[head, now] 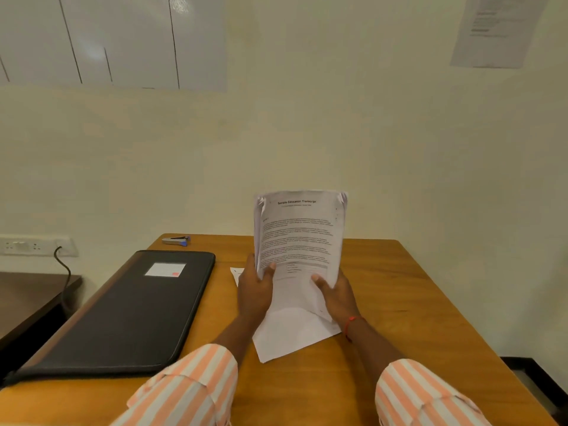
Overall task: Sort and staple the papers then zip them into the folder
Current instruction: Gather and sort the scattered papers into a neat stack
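Observation:
A stack of printed papers (299,235) stands upright above the wooden table (399,287), its top page headed with a title and paragraphs of text. My left hand (255,290) grips its lower left edge, thumb on the front. My right hand (336,295) grips the lower right edge the same way. More white sheets (292,336) lie flat on the table beneath my hands. A black zip folder (129,312) with a white label lies shut to the left. A silver stapler (176,240) with a blue end sits at the table's far left corner.
A small white paper corner (236,273) pokes out left of my left hand. A dark side table (27,299) stands at the left, below a wall socket (33,245) with a black cable. The wall is close behind the table.

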